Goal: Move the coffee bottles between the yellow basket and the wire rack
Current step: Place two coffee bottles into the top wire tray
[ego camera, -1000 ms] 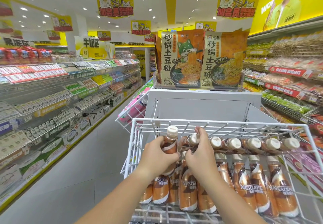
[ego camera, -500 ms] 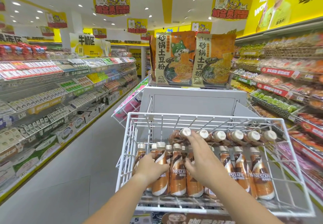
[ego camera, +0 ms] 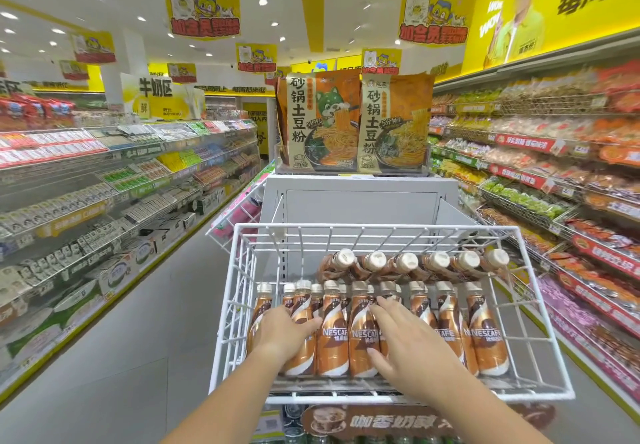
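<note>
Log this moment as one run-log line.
left hand: flat on Nescafe bottles | right hand: open on front row | wire rack: stocked

Brown-swirled coffee bottles (ego camera: 332, 336), white wire rack (ego camera: 377, 227)

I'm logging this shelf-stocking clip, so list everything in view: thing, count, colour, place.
wire rack: one, white, centre foreground.
upright coffee bottles: roughly ten or more, brown and cream, front of rack, some hidden behind others.
lying coffee bottles: six caps visible, brown with cream caps, rear of rack.
noodle packs: two facing, orange and beige, on the grey stand behind the rack.
hanging signs: several, yellow and red, ceiling.
store shelves: both sides of the aisle, packed goods.
left hand: open, resting on left bottles.
right hand: open, flat against middle bottles.
</note>
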The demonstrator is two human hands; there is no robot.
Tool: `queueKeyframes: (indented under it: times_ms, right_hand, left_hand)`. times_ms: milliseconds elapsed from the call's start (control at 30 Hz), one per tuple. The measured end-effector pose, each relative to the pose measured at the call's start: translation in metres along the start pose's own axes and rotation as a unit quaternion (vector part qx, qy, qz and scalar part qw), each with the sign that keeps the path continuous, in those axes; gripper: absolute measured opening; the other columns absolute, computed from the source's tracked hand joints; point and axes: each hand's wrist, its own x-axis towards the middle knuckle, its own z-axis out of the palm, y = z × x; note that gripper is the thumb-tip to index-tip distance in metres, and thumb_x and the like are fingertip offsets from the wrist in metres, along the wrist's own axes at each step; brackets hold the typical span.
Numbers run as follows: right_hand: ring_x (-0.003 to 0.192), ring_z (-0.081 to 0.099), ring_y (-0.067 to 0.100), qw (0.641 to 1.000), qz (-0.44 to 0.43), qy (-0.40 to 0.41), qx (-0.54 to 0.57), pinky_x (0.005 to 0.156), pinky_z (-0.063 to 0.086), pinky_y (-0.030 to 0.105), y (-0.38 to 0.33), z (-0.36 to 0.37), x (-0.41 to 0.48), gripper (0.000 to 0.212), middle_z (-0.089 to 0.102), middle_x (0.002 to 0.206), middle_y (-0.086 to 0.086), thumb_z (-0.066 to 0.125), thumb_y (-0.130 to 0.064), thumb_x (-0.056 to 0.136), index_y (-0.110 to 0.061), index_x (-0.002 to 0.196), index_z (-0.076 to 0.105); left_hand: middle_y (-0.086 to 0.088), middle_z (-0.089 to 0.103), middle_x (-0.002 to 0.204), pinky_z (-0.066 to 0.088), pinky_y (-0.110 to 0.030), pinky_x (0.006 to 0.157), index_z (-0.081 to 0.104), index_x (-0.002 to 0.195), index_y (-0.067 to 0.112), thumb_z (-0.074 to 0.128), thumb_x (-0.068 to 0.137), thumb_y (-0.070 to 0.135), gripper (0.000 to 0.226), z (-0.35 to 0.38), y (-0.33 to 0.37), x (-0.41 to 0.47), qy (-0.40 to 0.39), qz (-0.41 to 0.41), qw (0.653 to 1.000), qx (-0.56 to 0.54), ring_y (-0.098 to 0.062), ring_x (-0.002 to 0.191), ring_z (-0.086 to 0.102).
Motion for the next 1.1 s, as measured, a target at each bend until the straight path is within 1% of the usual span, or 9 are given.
queueKeyframes:
  times_ms: [33, 100, 167, 300, 500, 600, 733, 833, 1100]
  right_hand:
    - [0.152, 0.011, 0.014, 1.0, 0.003, -0.004, 0.002, 0.115, -0.001, 0.028, 0.001, 0.0, -0.002, 0.077, 0.014, 0.166, -0.002, 0.028, -0.063, 0.093, -0.024, 0.158, 0.012]
    - [0.153, 0.01, 0.014, 1.0, 0.001, -0.01, 0.01, 0.117, 0.0, 0.029, 0.003, 0.0, -0.007, 0.079, 0.014, 0.167, -0.002, 0.021, -0.066, 0.092, -0.024, 0.158, 0.011]
    - [0.153, 0.009, 0.015, 1.0, -0.002, -0.014, 0.018, 0.118, 0.001, 0.031, 0.006, -0.001, -0.014, 0.08, 0.012, 0.167, -0.001, 0.016, -0.068, 0.092, -0.024, 0.159, 0.011]
    - [0.154, 0.003, 0.019, 0.998, -0.014, -0.045, 0.039, 0.125, 0.007, 0.04, 0.004, -0.005, -0.032, 0.081, 0.008, 0.168, 0.005, 0.01, -0.069, 0.094, -0.021, 0.159, 0.012]
    - [0.154, 0.001, 0.024, 0.997, -0.037, -0.054, 0.044, 0.122, 0.002, 0.041, -0.013, -0.018, -0.073, 0.081, 0.007, 0.168, 0.008, 0.011, -0.069, 0.095, -0.021, 0.16, 0.01]
    - [0.154, 0.001, 0.025, 0.997, -0.053, -0.046, 0.026, 0.122, 0.003, 0.043, -0.02, -0.027, -0.097, 0.082, 0.005, 0.168, 0.009, 0.008, -0.07, 0.094, -0.021, 0.16, 0.009]
    - [0.154, 0.0, 0.027, 0.998, -0.05, -0.046, 0.016, 0.123, 0.002, 0.045, -0.029, -0.034, -0.137, 0.082, 0.0, 0.167, 0.011, 0.007, -0.07, 0.094, -0.02, 0.16, 0.006]
    - [0.154, 0.004, 0.028, 0.998, -0.038, -0.05, 0.015, 0.123, 0.004, 0.045, -0.036, -0.029, -0.174, 0.08, 0.007, 0.167, 0.013, 0.014, -0.067, 0.097, -0.018, 0.16, 0.01]
    - [0.153, 0.008, 0.031, 0.992, -0.018, -0.12, 0.043, 0.123, 0.012, 0.046, -0.068, 0.062, -0.287, 0.077, 0.01, 0.166, 0.016, 0.023, -0.063, 0.099, -0.016, 0.159, 0.013]
  left_hand:
    - [-0.002, 0.063, 0.125, 0.05, -0.035, 0.087, 0.043, 0.146, 0.009, 0.074, 0.077, 0.065, 0.093, 0.0, -0.001, -0.003, -0.007, 0.013, 1.0, 0.01, -0.019, 0.106, 0.062]
    - [-0.009, 0.043, 0.153, 0.042, -0.041, 0.107, 0.032, 0.152, 0.01, 0.065, 0.081, 0.068, 0.098, -0.001, -0.005, -0.013, -0.018, 0.049, 0.997, 0.063, -0.027, 0.135, 0.046]
    - [-0.009, 0.032, 0.16, 0.035, -0.047, 0.116, 0.029, 0.153, 0.014, 0.05, 0.087, 0.073, 0.091, -0.004, -0.007, -0.031, -0.026, 0.086, 0.985, 0.144, -0.027, 0.144, 0.035]
    - [-0.012, 0.021, 0.165, 0.025, -0.051, 0.121, 0.025, 0.156, 0.016, 0.024, 0.091, 0.078, 0.09, -0.014, -0.004, -0.078, -0.008, 0.124, 0.956, 0.266, -0.03, 0.151, 0.021]
    - [-0.01, 0.005, 0.168, 0.008, -0.057, 0.123, 0.002, 0.16, 0.025, 0.011, 0.089, 0.081, 0.091, -0.014, 0.001, -0.155, 0.031, 0.137, 0.918, 0.371, -0.03, 0.155, 0.001]
    - [-0.009, 0.003, 0.169, 0.005, -0.058, 0.123, -0.002, 0.16, 0.026, 0.012, 0.088, 0.081, 0.092, -0.018, -0.004, -0.186, 0.052, 0.141, 0.919, 0.365, -0.029, 0.155, -0.003]
    - [-0.01, 0.004, 0.169, 0.007, -0.057, 0.123, -0.003, 0.16, 0.023, 0.012, 0.088, 0.079, 0.093, -0.023, -0.017, -0.222, 0.062, 0.152, 0.92, 0.357, -0.03, 0.154, -0.002]
    - [-0.012, 0.004, 0.168, 0.007, -0.057, 0.123, -0.006, 0.16, 0.022, 0.02, 0.092, 0.076, 0.09, -0.017, -0.036, -0.252, 0.051, 0.164, 0.92, 0.352, -0.032, 0.154, 0.0]
    - [-0.013, 0.004, 0.168, 0.008, -0.058, 0.122, -0.002, 0.16, 0.02, 0.024, 0.093, 0.074, 0.09, 0.053, -0.131, -0.341, -0.027, 0.169, 0.913, 0.371, -0.034, 0.154, 0.003]
